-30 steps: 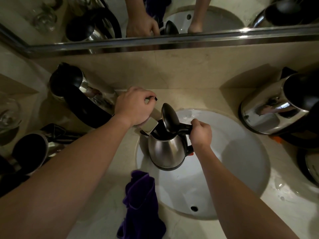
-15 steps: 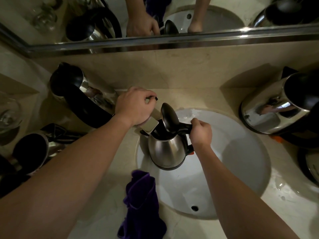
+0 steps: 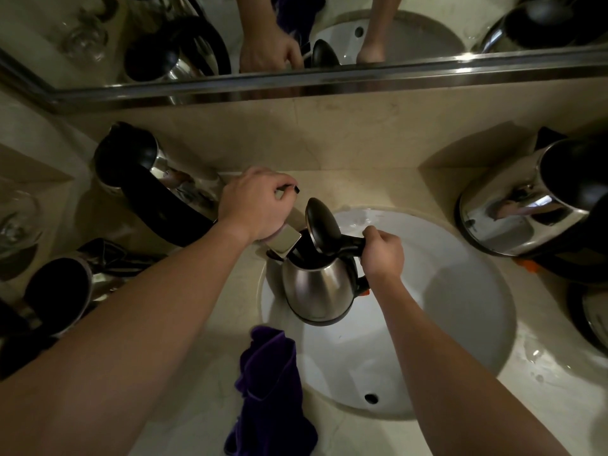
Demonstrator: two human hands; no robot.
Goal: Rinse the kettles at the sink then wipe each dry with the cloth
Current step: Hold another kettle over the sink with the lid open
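Mirror (image 3: 427,24), perhaps glasses (image 3: 16,225) left.

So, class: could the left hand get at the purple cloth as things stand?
Probably yes, once it lets go of the tap. The left hand grips the tap handle, but the cloth hangs over the sink rim right below that forearm, with nothing lying on it or between them.

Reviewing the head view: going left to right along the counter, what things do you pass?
Glass → open kettle lying at the far left → tall kettle with black handle → left hand on the tap → kettle held over the sink → right hand → big kettle on the right.
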